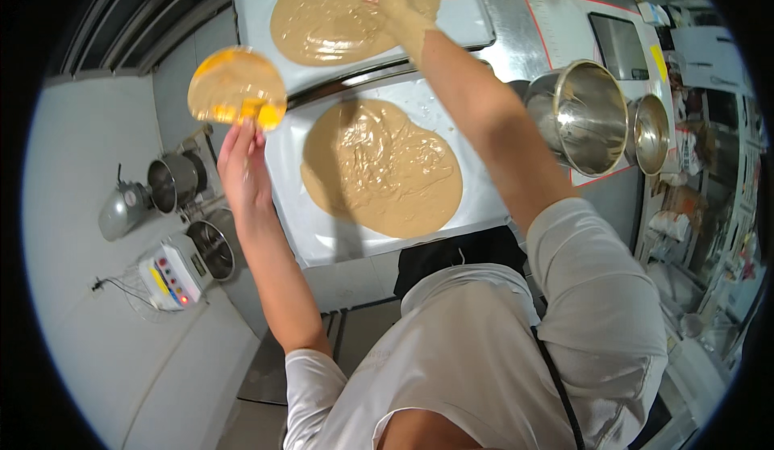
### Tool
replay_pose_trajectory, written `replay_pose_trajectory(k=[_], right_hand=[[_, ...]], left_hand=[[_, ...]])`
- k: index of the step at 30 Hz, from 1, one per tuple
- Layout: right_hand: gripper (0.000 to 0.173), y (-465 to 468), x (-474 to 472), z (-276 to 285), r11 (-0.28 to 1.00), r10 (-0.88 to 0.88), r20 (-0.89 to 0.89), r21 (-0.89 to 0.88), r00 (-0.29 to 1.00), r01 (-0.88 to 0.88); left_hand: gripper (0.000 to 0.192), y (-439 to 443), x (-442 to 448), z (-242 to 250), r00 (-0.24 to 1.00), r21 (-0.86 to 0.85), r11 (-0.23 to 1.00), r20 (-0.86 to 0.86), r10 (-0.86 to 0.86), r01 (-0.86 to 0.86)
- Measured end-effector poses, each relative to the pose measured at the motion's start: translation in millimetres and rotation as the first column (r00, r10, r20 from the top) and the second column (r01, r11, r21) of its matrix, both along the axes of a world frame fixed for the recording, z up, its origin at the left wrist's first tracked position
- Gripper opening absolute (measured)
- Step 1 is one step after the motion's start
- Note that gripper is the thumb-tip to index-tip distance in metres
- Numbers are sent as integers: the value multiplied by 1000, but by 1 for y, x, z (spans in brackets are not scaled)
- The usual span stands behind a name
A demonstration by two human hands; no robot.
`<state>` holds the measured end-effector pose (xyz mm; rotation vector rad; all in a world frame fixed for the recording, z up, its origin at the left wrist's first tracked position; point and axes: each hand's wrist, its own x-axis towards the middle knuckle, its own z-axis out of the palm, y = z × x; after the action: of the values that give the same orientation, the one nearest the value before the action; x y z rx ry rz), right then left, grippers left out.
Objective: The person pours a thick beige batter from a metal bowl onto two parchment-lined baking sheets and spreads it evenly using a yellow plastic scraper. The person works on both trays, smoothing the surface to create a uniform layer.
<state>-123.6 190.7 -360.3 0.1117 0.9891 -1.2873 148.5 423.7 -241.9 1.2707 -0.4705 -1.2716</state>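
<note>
My left hand grips a round-edged yellow plastic bowl scraper, smeared with tan batter, raised beside the left edges of two trays. My right hand, coated in batter up to the wrist, is at the batter pool on the far lined tray; its fingertips are partly hidden by batter, and I see no tool in it. A second pool of tan batter, glossy and ridged in the middle, lies on the paper of the near lined tray.
Right of the trays stand a large steel mixing bowl and a smaller metal bowl. Beyond them, a dark flat device rests on a red-edged mat. At the left are a stand mixer and a steel pot.
</note>
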Motion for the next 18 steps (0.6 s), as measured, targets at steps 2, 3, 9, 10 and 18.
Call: replay_pose_trajectory(k=[2,3,9,10,18], right_hand=[[24,-1,2,-5,997,-80,143,7,986,80],[21,-6,0,4,995,-68,191,-53,979,79],[24,-2,-35,156,966,63,774,-205,630,155],[22,9,-54,184,942,144,776,-298,614,155],[34,129,-227,318,586,426,372,-808,825,62]], left_hand=[[16,23,-7,17,998,10,1000,57,-10,9],[15,33,-18,24,995,-52,996,70,-69,73],[13,56,-91,31,989,180,978,81,-125,109],[14,58,-113,33,983,149,975,58,-175,165],[14,44,-325,78,705,145,769,322,-632,623]])
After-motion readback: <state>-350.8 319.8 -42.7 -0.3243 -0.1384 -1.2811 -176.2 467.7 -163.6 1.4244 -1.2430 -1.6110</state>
